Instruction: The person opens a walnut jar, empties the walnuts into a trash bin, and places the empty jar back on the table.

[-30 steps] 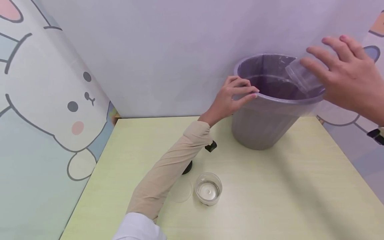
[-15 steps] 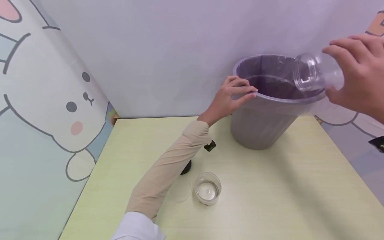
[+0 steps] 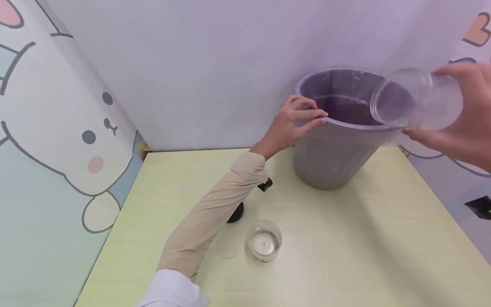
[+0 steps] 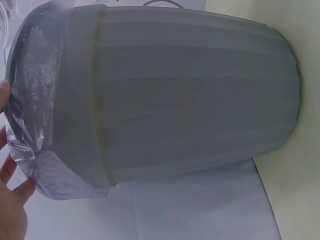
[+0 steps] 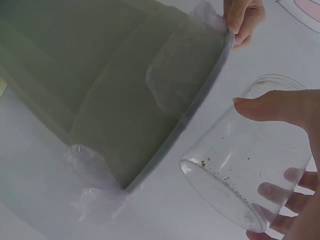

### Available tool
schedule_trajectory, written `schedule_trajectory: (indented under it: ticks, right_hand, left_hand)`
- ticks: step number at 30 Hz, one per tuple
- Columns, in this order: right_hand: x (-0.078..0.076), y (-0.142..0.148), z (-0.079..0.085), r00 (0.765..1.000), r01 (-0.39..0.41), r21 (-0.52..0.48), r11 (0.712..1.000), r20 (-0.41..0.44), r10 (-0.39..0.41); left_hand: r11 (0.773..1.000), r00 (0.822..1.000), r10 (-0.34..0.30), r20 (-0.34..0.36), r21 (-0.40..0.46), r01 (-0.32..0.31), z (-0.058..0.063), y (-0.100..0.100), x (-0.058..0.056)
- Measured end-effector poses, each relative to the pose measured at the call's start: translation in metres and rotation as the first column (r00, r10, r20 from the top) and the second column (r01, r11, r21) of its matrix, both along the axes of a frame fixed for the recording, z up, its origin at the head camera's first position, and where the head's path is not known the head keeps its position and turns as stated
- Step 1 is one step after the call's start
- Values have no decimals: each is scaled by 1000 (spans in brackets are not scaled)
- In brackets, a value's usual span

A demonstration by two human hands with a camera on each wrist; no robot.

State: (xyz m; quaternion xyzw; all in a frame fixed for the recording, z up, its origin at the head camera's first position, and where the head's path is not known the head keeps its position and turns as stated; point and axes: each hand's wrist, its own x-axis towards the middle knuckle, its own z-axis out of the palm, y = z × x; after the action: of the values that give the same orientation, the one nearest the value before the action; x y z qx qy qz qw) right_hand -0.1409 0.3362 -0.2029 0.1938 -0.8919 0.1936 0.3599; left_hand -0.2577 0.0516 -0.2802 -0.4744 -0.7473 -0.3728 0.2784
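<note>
In the head view my left hand (image 3: 293,121) pinches the near-left rim of a grey-purple trash can (image 3: 326,162), thumb outside and fingers over the edge. A clear plastic liner (image 4: 37,80) folds over that rim in the left wrist view. My right hand (image 3: 466,115) grips a clear jar (image 3: 429,100), tipped on its side with one end over the can's right rim. Small dark specks cling inside the jar (image 5: 235,175) near one end in the right wrist view, where the thumb and fingers wrap its wall.
A clear round container (image 3: 264,241) stands on the pale yellow table (image 3: 345,256). Beside it lies a clear disc (image 3: 230,244). A black round object (image 3: 236,213) is partly hidden under the left sleeve (image 3: 207,221). Walls (image 3: 215,76) rise behind and at both sides.
My right hand has turned, bringing the jar from mostly hidden behind the fingers to lying sideways over the can's right rim. The left hand has stayed on the rim.
</note>
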Motion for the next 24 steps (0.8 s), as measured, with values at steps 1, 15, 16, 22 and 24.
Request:
schedule_trajectory:
  ticks: [1, 15, 16, 22, 24]
  right_hand:
    - [2, 0, -2, 1000, 13, -9, 1000, 18, -13]
    - [13, -2, -18, 999, 24, -246, 969, 26, -18]
    - [14, -3, -19, 1000, 23, -252, 967, 26, -17]
    - [23, -9, -23, 998, -47, -322, 946, 32, 61]
    - [27, -12, -25, 995, -63, -344, 937, 55, 87]
  left_hand:
    - [1000, 1000, -2, -5, -1, 2, 0, 0, 0]
    - [998, 1000, 19, -12, -55, -20, 7, 0, 0]
    - [998, 1000, 19, -11, -56, -19, 7, 0, 0]
    - [998, 1000, 10, -15, -60, -10, 7, 0, -1]
    - [998, 1000, 9, -18, -63, -10, 7, 0, -1]
